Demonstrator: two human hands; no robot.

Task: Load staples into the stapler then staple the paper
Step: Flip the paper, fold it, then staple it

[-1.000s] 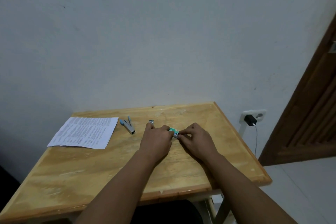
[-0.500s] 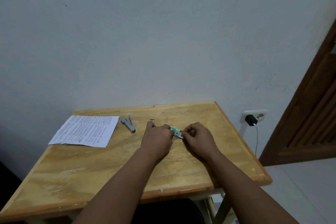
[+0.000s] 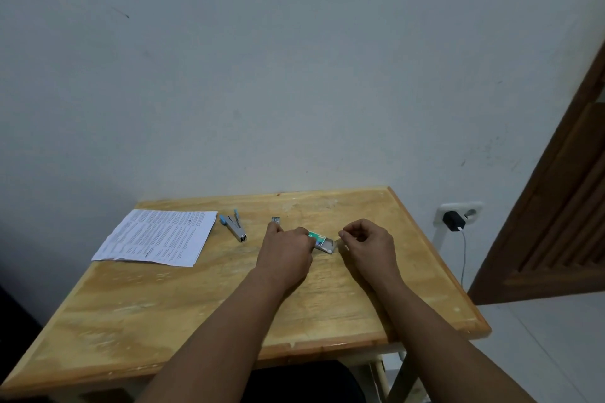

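Observation:
A small green staple box (image 3: 317, 238) lies on the wooden table (image 3: 196, 321), its grey inner tray (image 3: 327, 245) slid out to the right. My left hand (image 3: 286, 250) pinches the box's left end. My right hand (image 3: 368, 244) sits just right of the tray with fingers pinched together; whether it holds staples is too small to tell. A silver stapler with blue handles (image 3: 235, 228) lies opened to the left of my left hand. A printed sheet of paper (image 3: 160, 237) rests flat at the table's left. A small staple strip (image 3: 276, 220) lies beyond my left hand.
The table stands against a plain wall. A wall socket with a black charger (image 3: 454, 221) and its white cable are at the right, beside a brown wooden door (image 3: 563, 206). The table's right edge is close to my right forearm.
The inner tray has slid out of the green box to the right. My right hand has drawn away rightward from the box; my left hand stays on it.

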